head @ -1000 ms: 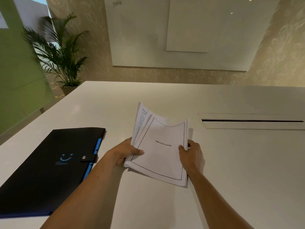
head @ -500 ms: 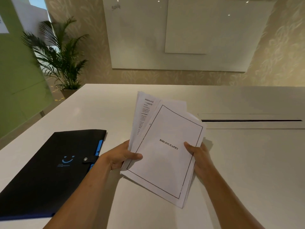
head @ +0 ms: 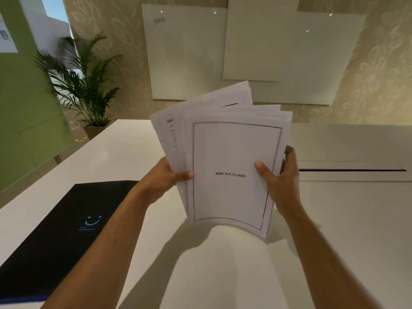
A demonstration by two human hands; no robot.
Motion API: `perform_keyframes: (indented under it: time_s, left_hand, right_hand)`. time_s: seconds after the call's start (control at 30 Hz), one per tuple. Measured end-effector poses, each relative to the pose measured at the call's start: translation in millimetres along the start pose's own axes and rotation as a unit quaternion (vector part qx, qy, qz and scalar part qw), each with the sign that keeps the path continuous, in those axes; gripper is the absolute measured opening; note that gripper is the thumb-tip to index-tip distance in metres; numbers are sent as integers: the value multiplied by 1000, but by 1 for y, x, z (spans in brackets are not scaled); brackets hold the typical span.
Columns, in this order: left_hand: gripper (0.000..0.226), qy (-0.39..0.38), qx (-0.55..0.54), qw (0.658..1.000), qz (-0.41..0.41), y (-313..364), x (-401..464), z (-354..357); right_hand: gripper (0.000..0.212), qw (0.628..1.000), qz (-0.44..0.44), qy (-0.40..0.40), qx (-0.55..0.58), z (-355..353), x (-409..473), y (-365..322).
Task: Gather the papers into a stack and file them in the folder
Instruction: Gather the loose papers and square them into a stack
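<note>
While I hold the papers [head: 231, 166] up over the tabletop [head: 334, 219], they fan out and are not even.
My left hand [head: 163, 178] and right hand [head: 278, 177] each pinch a side edge, thumbs on front. Paper feels light, thin, bendy and slippery, so I think holding both sides is best. The folder [head: 58, 230] lies closed at my left.

thin matt white paper in the papers [head: 234, 166], bending softly, black print on the top sheet. smooth, dark, faintly sheened plastic-looking cover on the folder [head: 66, 224], blue printed mark. smooth white table [head: 124, 152] top with a dull satin finish. glossy glass-like wall boards [head: 187, 56], catching light spots. matt patterned wallpaper [head: 374, 70] behind.
</note>
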State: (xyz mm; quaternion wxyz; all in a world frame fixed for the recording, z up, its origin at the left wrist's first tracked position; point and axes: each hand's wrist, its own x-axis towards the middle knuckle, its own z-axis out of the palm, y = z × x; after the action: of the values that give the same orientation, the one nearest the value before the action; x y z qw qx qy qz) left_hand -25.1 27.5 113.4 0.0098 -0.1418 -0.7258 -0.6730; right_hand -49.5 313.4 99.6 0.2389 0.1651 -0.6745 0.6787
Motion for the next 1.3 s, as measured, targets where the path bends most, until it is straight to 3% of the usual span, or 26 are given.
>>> perform_keyframes:
  time_s: [0.1, 0.27, 0.6, 0.77, 0.87, 1.03, 1.2, 1.3]
  left_hand:
    - [55, 62, -19, 996, 57, 8, 2, 17]
    - [52, 104, -37, 993, 44, -2, 4, 43]
    - [35, 167, -68, 981, 77, -24, 0, 55]
    - [41, 240, -57, 965, 93, -24, 1, 57]
    - [49, 233, -53, 966, 94, -19, 3, 56]
    - [22, 263, -31, 961, 86, -26, 5, 68]
    - [29, 286, -20, 955, 79, -30, 2, 67]
    - [48, 314, -3, 942, 118, -16, 4, 64]
  right_hand:
    - [46, 999, 34, -9, 9, 9, -12, 14]
    - [46, 997, 60, 2, 53, 13, -21, 27]
    - [41, 996, 77, 4, 39, 9, -24, 31]
    - [44, 996, 75, 21, 49, 6, -25, 31]
    - [44, 997, 70, 11, 5, 9, -22, 27]
    - [48, 997, 61, 39, -31, 25, -26, 26]
    - [57, 997, 50, 49, -39, 23, -32, 24]
    - [75, 996, -2, 67, -50, 21, -29, 15]
